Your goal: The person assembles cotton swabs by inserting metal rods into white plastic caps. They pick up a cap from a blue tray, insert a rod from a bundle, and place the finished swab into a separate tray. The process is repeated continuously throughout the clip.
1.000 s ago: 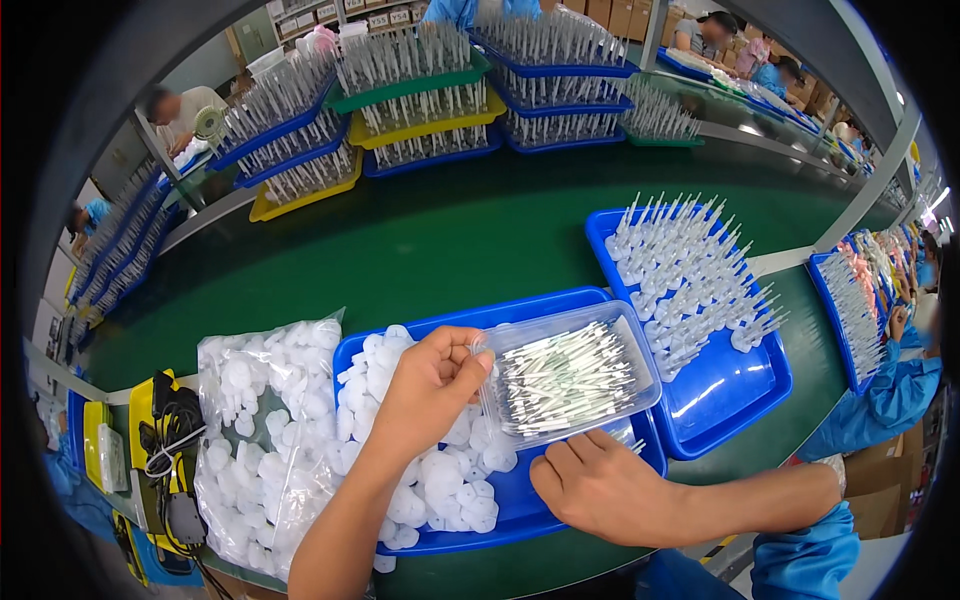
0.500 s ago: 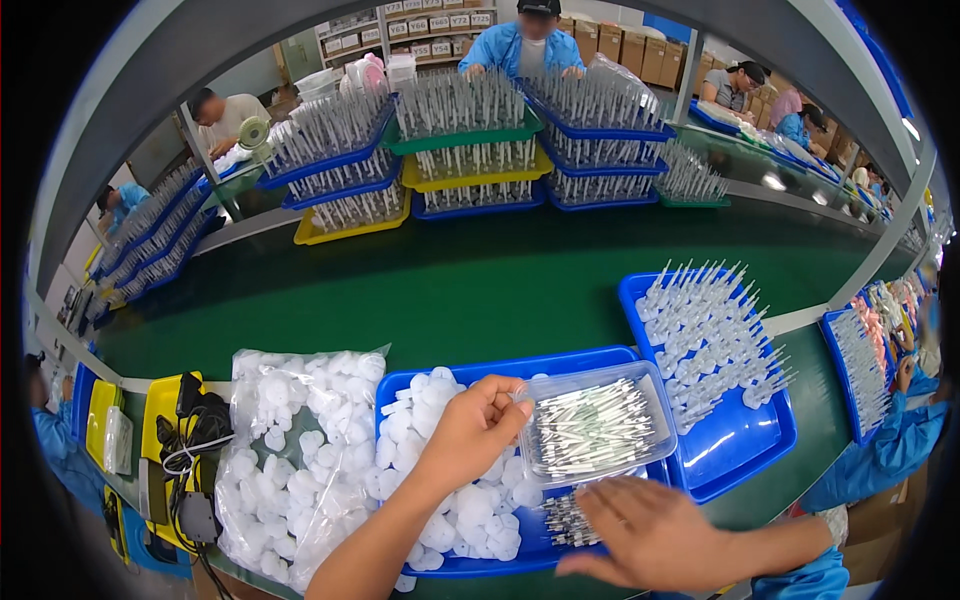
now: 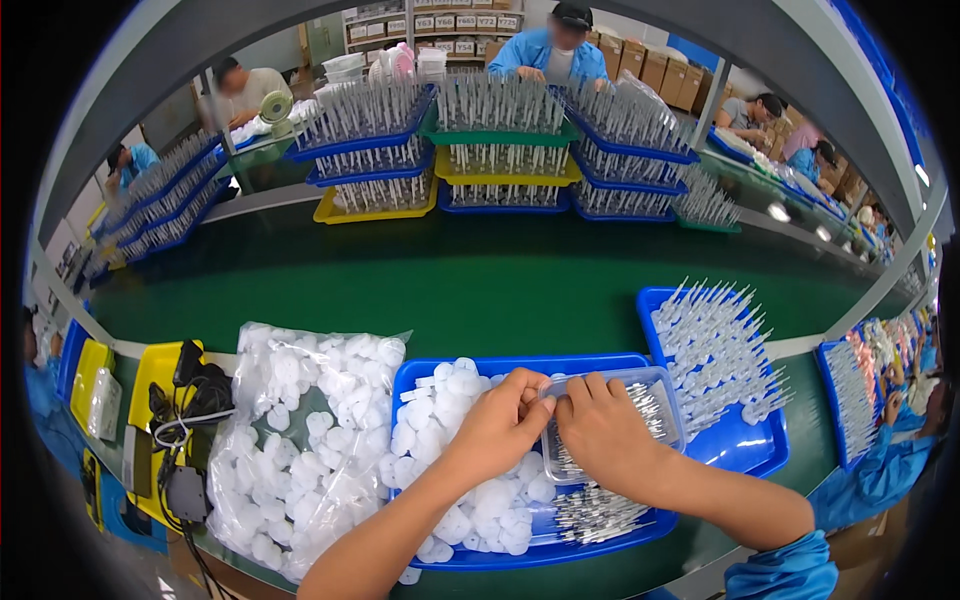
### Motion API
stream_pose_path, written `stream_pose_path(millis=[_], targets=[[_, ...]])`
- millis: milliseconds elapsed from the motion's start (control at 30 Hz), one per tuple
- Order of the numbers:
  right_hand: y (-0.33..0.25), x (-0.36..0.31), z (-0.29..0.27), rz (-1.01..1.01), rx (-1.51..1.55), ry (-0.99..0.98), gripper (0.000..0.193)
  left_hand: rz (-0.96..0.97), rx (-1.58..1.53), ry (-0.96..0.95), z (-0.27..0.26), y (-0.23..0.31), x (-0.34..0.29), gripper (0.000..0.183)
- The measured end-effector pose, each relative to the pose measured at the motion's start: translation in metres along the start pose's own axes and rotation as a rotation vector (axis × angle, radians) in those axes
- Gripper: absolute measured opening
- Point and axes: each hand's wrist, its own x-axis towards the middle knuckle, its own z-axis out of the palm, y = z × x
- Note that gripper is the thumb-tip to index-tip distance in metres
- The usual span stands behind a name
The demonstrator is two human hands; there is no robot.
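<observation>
My left hand (image 3: pixel 505 422) is closed in a pinch at the left rim of a clear plastic container (image 3: pixel 672 400); what its fingertips hold is too small to make out. Over the container, my right hand (image 3: pixel 608 428) has its fingers bent together, close beside the left fingertips, and it covers much of the inside. Thin white-and-dark rods (image 3: pixel 648 408) lie in the container. The container rests on a blue tray (image 3: pixel 590 362), where more loose rods (image 3: pixel 600 515) lie below it. White round discs (image 3: pixel 490 515) are heaped in the tray's left part.
A clear bag (image 3: pixel 235 480) of white discs lies at left, beside a yellow tray (image 3: pixel 140 400) with black cables (image 3: pixel 205 400). At right, a second blue tray (image 3: pixel 765 460) holds upright rods on disc bases (image 3: pixel 710 345). Stacked trays (image 3: pixel 505 195) and a co-worker (image 3: pixel 550 55) are across the table.
My right hand has moved up from the loose rods below the container to my left hand, its spread fingers now bent. My left hand keeps its pinch. The whole view has shifted slightly.
</observation>
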Motion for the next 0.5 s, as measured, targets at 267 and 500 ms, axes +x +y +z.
stream_pose_path(millis=[267,500], targets=[[-0.004,-0.005,0.007,0.044,0.045,0.042,0.018,0.015,0.01,0.013,0.001,0.002,-0.001,0.024],[0.009,-0.006,0.004,-0.01,0.18,0.058,0.014,0.036,0.042,0.025,0.0,0.0,0.0,0.025]])
